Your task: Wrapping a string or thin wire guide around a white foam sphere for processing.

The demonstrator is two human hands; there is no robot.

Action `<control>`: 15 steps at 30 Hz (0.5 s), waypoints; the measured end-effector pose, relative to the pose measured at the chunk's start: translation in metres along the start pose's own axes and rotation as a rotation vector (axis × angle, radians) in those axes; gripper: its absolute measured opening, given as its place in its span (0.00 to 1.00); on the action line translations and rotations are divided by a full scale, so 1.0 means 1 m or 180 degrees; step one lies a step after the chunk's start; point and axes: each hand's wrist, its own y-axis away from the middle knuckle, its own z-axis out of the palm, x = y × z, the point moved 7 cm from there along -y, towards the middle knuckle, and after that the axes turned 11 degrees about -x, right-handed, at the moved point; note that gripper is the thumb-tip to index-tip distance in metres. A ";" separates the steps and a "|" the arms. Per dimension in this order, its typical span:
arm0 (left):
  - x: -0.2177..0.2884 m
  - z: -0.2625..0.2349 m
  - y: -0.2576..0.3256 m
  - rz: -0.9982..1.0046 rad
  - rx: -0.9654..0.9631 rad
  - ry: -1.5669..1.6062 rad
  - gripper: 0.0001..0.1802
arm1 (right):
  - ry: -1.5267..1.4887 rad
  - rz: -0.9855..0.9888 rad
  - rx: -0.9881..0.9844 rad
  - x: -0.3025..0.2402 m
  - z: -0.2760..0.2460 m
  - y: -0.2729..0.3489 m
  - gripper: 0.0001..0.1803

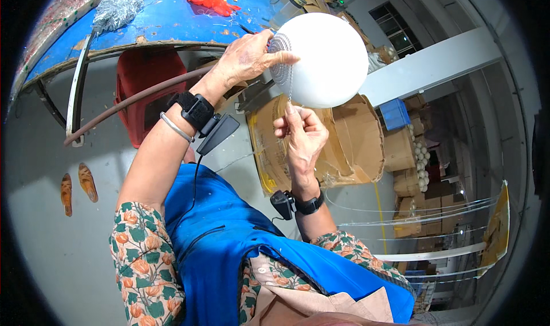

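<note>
The white ball (pixel 329 60), its side ringed by a coil (pixel 280 74), is held up beside the blue table (pixel 166 20). The left hand (pixel 243 57) grips it, thumb on the coil; the right hand (pixel 303 134) pinches the thin strand (pixel 290 88), best kept gently taut for snug rows.

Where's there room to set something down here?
Mostly bare: the blue table between silver tinsel and red plastic; the grey floor between orange footwear and red stool.
Crowded: around the white ball; left fingers hold it, right fingers pinch a strand, with a cardboard box beyond.

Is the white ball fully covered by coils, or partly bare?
Partly bare: silvery coils cover only the left part of the white ball in view.
</note>
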 end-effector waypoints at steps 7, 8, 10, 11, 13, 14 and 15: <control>0.001 0.001 -0.002 -0.0165 0.0064 -0.0138 0.37 | 0.0041 -0.0574 0.0344 -0.007 -0.009 -0.004 0.08; 0.001 0.002 -0.003 -0.0243 0.0008 0.0011 0.39 | 0.0044 -0.0578 0.0338 -0.004 -0.009 -0.007 0.08; 0.001 0.003 -0.005 -0.0328 -0.0034 0.0160 0.42 | -0.0067 -0.0739 0.0379 -0.002 -0.011 -0.012 0.08; 0.003 0.003 -0.006 -0.0298 0.0037 0.0111 0.41 | -0.0065 -0.0739 0.0369 -0.003 -0.011 -0.014 0.08; 0.004 0.002 -0.005 -0.0286 0.0109 0.0051 0.41 | -0.0063 -0.0732 0.0555 -0.003 -0.013 -0.014 0.08; 0.005 0.001 -0.003 -0.0289 0.0142 0.0080 0.40 | -0.0058 -0.0755 0.0571 -0.004 -0.012 -0.014 0.08; 0.005 0.001 -0.002 -0.0290 0.0174 0.0112 0.40 | -0.0059 -0.0749 0.0566 -0.003 -0.012 -0.015 0.08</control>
